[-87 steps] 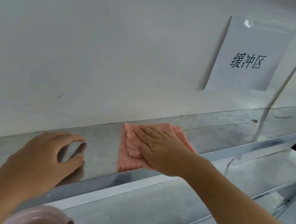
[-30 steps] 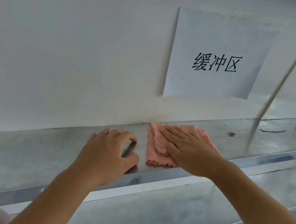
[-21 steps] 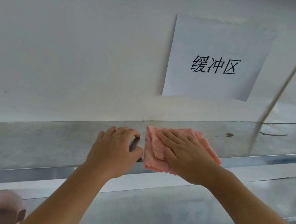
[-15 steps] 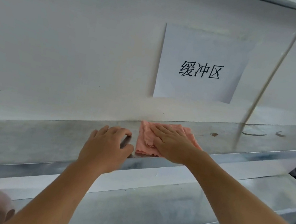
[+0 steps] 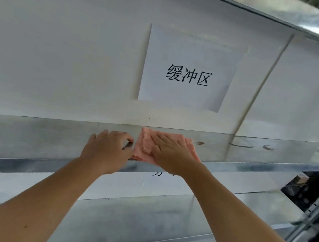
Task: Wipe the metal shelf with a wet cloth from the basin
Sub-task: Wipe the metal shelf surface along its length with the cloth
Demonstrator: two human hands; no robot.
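A folded, crumpled pink cloth lies on the shiny grey metal shelf, close to the white wall. The right hand presses flat on it, fingers spread. The left hand rests beside it, fingers curled, holding nothing.

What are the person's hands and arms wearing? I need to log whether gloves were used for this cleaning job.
Nothing. The left hand and right hand are bare, no gloves, and no rings or watch show. Both forearms are uncovered up to the picture's edge, with no sleeves in view.
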